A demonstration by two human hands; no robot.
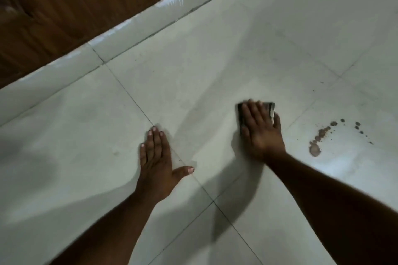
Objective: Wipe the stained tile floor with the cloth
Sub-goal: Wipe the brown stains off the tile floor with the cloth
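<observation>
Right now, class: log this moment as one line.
right hand: pressing cloth flat | left hand: flat on tile floor | brown stains: unwiped, right of cloth

The pale tile floor [215,60] runs in large squares with thin dark grout lines. A left hand [156,161] lies flat on it, fingers straight, across a grout line. To its right, a right hand [261,130] presses a dark cloth [268,108] flat against the tile. Brown stains [321,137], one blot and scattered spots, lie near the cloth's right.
</observation>
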